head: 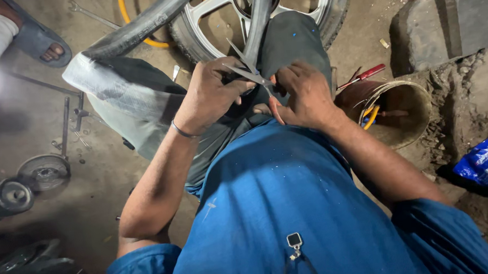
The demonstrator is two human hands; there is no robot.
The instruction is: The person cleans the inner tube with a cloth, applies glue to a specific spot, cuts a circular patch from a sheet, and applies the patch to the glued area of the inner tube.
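1. The left hand (210, 95) was seen curled shut around the handles of a pair of scissors (247, 69), knuckles up, a thin metal bangle (183, 132) worn at the wrist.
2. The scissors were held with blades spread open, tips pointed up and away from the left hand, one blade laid against the black inner tube (259, 20).
3. The right hand (302, 94) was placed just beside the left, fingers pressed together and bent, pinching something small and dark at the scissor pivot (what exactly was pinched could not be told).
4. The inner tube was draped from above both hands down over the knee in dark trousers (292, 41), with a second length run off up-left of the left hand.
5. A wheel with silver spokes (212, 8) was lying beyond the hands, partly hidden by the tube.
6. A grey-white folded sheet (118, 98) was spread left of the left hand, touching the forearm area.
7. A round bucket (411, 112) was set right of the right hand, near the wrist; a red-handled tool (369, 73) was resting at its rim.
8. A blue bag (483, 164) was noted further right, well apart.
9. Another person's sandalled foot (40, 44) was visible far up-left.
10. Metal discs (42, 171) were lying on the ground, well left of the left elbow.
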